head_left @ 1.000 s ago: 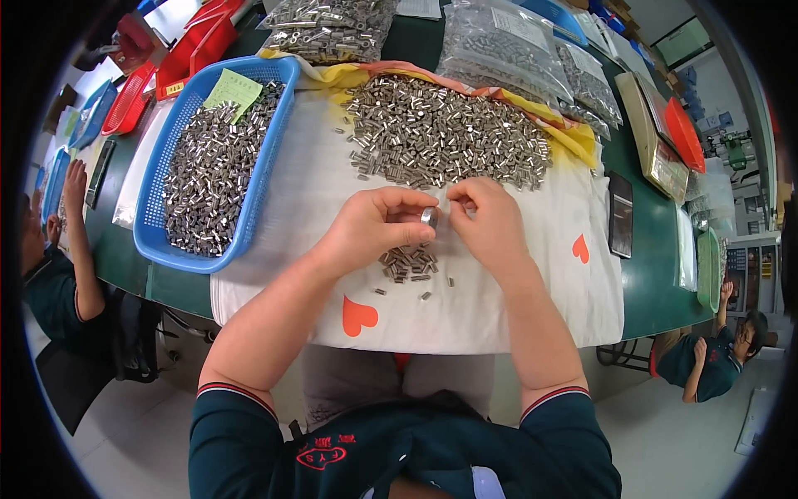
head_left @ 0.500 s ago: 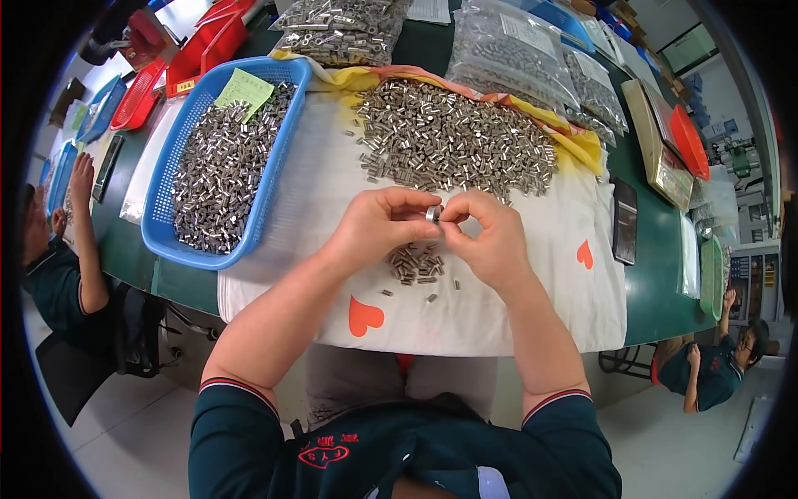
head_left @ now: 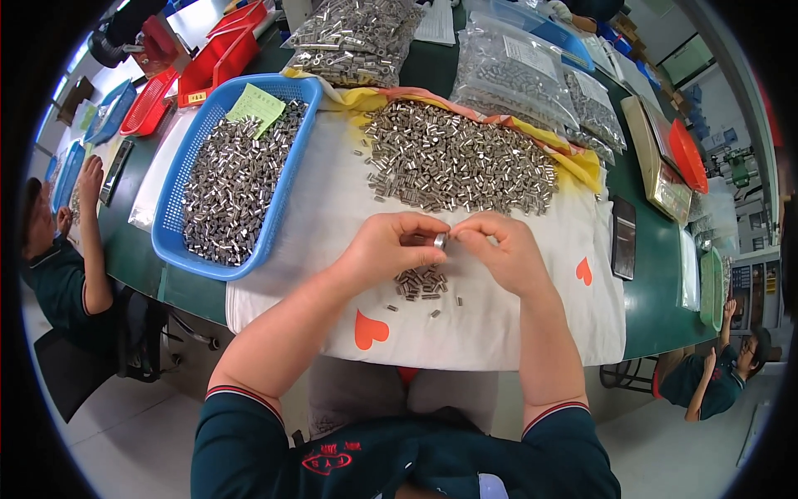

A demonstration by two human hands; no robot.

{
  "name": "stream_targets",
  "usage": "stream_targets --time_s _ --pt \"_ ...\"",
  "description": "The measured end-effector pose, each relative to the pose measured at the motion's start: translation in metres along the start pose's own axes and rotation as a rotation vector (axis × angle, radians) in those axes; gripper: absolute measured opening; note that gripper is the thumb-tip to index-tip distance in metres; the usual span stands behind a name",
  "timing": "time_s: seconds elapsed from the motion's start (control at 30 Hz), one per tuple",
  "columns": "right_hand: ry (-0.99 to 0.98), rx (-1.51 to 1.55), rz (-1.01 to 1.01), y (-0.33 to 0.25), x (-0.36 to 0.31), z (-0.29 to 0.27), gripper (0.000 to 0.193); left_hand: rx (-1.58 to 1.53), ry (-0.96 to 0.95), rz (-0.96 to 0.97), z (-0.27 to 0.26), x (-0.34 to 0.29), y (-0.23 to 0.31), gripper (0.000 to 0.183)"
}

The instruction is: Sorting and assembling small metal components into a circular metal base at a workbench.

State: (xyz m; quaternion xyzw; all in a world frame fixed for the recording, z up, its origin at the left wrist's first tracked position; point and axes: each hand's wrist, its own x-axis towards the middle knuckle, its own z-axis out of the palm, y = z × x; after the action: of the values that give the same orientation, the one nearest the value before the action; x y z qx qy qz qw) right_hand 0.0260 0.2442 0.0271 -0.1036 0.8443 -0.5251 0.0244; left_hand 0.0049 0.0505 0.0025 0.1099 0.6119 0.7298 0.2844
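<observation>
While the left hand [head_left: 384, 249] pinches a shiny metal piece [head_left: 440, 241], the right hand [head_left: 509, 251] curls beside it, grip unclear; a written-on note [head_left: 257, 108] tops smooth cylinders [head_left: 233, 187]

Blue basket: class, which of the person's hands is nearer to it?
Left. The left hand is off to the right of the blue basket, not touching it; the right hand is farther right.

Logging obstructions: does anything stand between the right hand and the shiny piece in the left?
Nothing visible does: the right hand is close beside the shiny piece in the left hand; whether they touch is unclear.
</observation>
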Motion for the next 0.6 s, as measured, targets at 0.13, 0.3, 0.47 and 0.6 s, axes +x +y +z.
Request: stream_targets --time_s 0.13,0.3,0.47,0.6 --pt "0.144 -0.112 -0.045 0.007 0.010 0.005 0.012 0.453 -0.140 0.140 0.006 -0.004 0.002 0.033" --pt "0.111 -0.573 -0.245 0.006 0.034 0.028 0.007 0.538 -0.219 0.160 0.004 -0.009 0.006 0.032" --pt "0.106 -0.757 -0.212 0.010 0.036 0.032 0.004 0.432 -0.231 0.137 0.002 -0.006 0.002 0.033" --pt "0.083 -0.769 -0.175 0.008 0.029 0.031 0.004 0.372 -0.237 0.099 -0.001 -0.004 0.003 0.034"
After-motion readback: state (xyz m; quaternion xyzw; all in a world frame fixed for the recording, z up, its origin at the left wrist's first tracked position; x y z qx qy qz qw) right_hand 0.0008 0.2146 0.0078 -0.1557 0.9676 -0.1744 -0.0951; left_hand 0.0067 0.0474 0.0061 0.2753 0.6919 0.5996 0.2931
